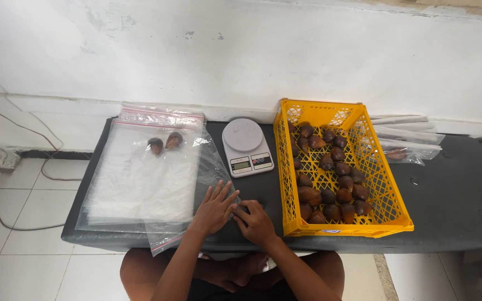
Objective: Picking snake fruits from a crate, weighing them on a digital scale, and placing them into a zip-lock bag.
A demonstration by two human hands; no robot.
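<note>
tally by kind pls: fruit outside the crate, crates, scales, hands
Brown fruits outside the crate, on the stack of clear bags: 2 (one, one)
Yellow crate: 1
White kitchen scale: 1
Hands: 2 (left hand, right hand)
Total: 6

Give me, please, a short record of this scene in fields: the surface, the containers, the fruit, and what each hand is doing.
surface: dark padded bench against a white wall
bags: stack of clear zip bags at the left of the bench
loose fruit: two brown fruits lying on the bags
scale: small white kitchen scale in the middle
crate: yellow plastic crate at the right, holding many brown fruits
left hand: open, flat on the edge of a bag
right hand: curled over a small dark thing; what it is cannot be told
</note>
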